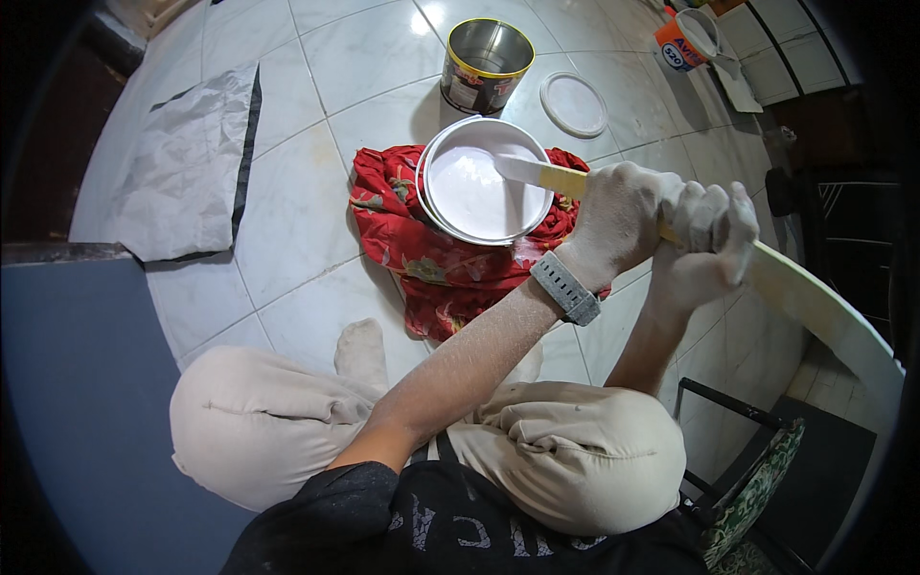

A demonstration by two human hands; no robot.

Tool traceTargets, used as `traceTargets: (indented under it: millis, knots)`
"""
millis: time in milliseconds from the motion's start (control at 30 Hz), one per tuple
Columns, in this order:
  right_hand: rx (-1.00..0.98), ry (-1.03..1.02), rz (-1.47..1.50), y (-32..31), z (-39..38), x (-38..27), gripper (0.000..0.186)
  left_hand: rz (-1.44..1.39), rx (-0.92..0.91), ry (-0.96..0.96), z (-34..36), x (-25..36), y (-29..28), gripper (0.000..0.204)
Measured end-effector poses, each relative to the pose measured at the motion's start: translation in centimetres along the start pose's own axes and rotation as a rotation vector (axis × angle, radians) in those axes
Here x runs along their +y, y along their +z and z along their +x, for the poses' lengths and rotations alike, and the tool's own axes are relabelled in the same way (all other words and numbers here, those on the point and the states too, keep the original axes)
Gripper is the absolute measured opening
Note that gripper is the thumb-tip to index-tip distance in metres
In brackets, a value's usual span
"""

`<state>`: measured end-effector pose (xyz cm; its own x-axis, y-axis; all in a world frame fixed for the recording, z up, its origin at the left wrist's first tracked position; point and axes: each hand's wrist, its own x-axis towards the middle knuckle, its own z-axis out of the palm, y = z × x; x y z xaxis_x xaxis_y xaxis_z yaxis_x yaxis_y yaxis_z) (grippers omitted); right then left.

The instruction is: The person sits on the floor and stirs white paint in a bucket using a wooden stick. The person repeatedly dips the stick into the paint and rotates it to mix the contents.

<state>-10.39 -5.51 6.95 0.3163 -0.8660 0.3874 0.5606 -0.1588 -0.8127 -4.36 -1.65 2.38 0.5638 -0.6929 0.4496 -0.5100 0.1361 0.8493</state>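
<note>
Two hands grip one long wooden stick (767, 273), both dusted white. The left hand (623, 216) has its fingers curled tight around the shaft nearer the tip, and the right hand (709, 244) is closed just as firmly on the shaft right beside it, the two touching. A grey watch (565, 287) sits on the left wrist. The stick runs from the near right, past both fists, to its pale paint-coated end, which dips into the white paint in a round white bucket (484, 182). That bucket stands on a crumpled red flowered cloth (431, 259) spread on the pale tiled floor (297, 220). Just beyond the bucket, on the far side, stands an open metal can (486, 62), and a round white lid (573, 103) lies flat to its right. At far right is an orange and white tub (682, 40). A sheet of grey paper (187, 163) lies well apart on the left. Nearest of all, the person's folded knees (287, 422) in beige trousers.
</note>
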Motion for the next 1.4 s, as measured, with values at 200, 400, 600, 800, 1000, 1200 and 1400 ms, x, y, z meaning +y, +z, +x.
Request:
traceTargets:
  millis: [200, 400, 600, 800, 1000, 1200, 1400]
  knots:
    - [-0.034, 0.169, -0.173, 0.6, 0.1, 1.3, 0.046, 0.097, -0.055, -0.112, -0.7, -1.9, 0.3, 0.01]
    - [0.033, 0.323, 0.004, -0.4, 0.9, 1.3, 0.048, 0.197, -0.16, -0.238, -0.7, -1.4, 0.5, 0.01]
    - [-0.023, 0.192, 0.109, -1.1, 0.7, -0.3, 0.043, 0.241, -0.153, -0.125, -0.5, 0.4, 0.3, 0.009]
    - [-0.112, 0.047, 0.167, -0.7, 0.0, -1.4, 0.038, 0.06, 0.033, 0.082, -0.1, 0.9, -0.3, 0.009]
    - [-0.095, 0.027, -0.168, 0.2, -0.1, 1.5, 0.034, 0.06, 0.046, 0.0, -0.2, -1.5, 0.3, 0.007]
    - [-0.024, 0.234, -0.139, 0.7, 0.1, 1.8, 0.043, 0.048, 0.011, -0.1, -0.8, -2.8, 0.5, 0.006]
    - [-0.016, 0.373, 0.088, -0.3, 0.8, 1.4, 0.041, 0.213, -0.071, -0.22, -1.1, -2.4, 1.0, 0.011]
